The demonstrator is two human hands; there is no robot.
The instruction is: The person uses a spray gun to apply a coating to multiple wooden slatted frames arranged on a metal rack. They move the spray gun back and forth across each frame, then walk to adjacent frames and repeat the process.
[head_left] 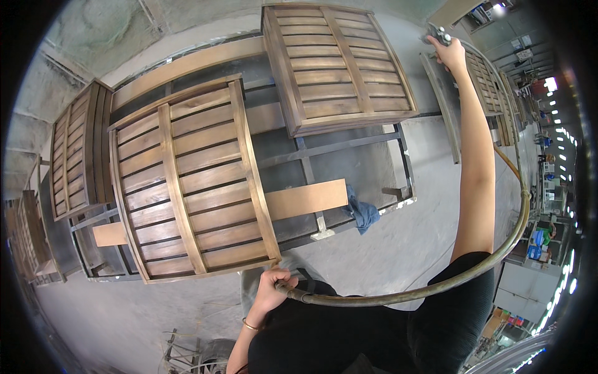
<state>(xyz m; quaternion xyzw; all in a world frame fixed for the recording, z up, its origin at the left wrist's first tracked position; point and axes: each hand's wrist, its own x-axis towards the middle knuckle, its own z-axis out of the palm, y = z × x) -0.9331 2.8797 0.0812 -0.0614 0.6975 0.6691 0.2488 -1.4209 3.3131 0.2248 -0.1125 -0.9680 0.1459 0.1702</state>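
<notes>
My left hand (272, 292) is closed around a hose (398, 299) in front of my body. This thick brownish hose bows to the right and climbs alongside my outstretched right arm. At the upper right, my right hand (451, 55) grips a metal spray gun (440, 35), which is small in view. The near corner of a brown slatted wooden crate (204, 177) lies just beyond my left hand. Another slatted crate (336, 65) rests farther back, left of my right hand. Its slats look brown and stained.
Dark metal frames (324, 153) with board strips (305, 198) support the crates. A blue rag (362, 212) hangs at one strip's end. A third crate (81, 149) stands at left. More slatted pieces (483, 81) stand beyond my right arm. A wheel (218, 355) shows at the bottom.
</notes>
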